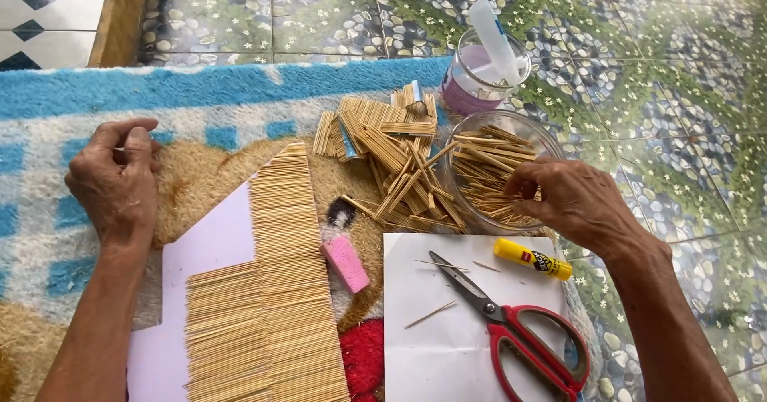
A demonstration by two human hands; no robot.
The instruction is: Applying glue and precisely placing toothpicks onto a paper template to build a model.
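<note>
glass bowl (537, 134): toothpicks | right hand (563, 198) fingers pinching them | left hand (116, 180) curled, grip unclear

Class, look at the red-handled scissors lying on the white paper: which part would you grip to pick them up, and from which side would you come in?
Grip the scissors by the red loop handles, which lie at the lower right, nearest the right hand. Come in from above on that side, probably with fingers through or around the loops. The blades point up and left towards the pile of sticks, so this keeps the fingers off the metal edges.

Pale toothpicks (487, 174) heaped in clear glass bowl (534, 134).
</note>
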